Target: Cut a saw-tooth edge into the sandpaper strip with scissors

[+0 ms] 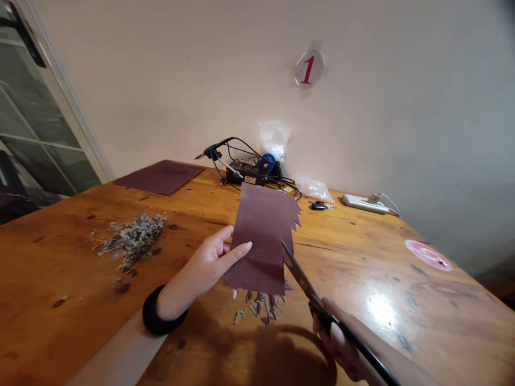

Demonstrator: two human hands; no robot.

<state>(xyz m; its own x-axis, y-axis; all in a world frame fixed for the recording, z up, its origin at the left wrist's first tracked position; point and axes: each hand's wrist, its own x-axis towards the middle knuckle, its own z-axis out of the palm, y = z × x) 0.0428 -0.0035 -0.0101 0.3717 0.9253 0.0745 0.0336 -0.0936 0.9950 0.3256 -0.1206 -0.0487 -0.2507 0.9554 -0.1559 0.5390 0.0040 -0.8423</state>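
1. Two hands are at work: your left hand (209,260) pinches the maroon sheet (261,214) near its left edge, thumb flat on the face and fingers behind.
2. Your right hand (337,351) is curled closed around the black handles of the scissors (300,276); how far the blades are parted, you cannot tell from here.
3. The sheet is in front of you, raised over the desk (346,257), its upper right edge cut into jagged points. The scissors' tip overlaps its face near the lower right edge.
4. It looks like light, fairly stiff paper, perhaps abrasive; it should bend if gripped too far from the cut, and the narrow points would probably tear easily. The broad left side seems the sound place to hold, fingers well off the blades.
5. Just beneath its lower edge lie cut scraps (263,305), maroon and tan; left of your forearm is a pile of greyish shreds (137,238).
6. Farther out are a larger maroon sheet (161,177), a soldering station (247,174) and, to the right, a power strip (364,203).
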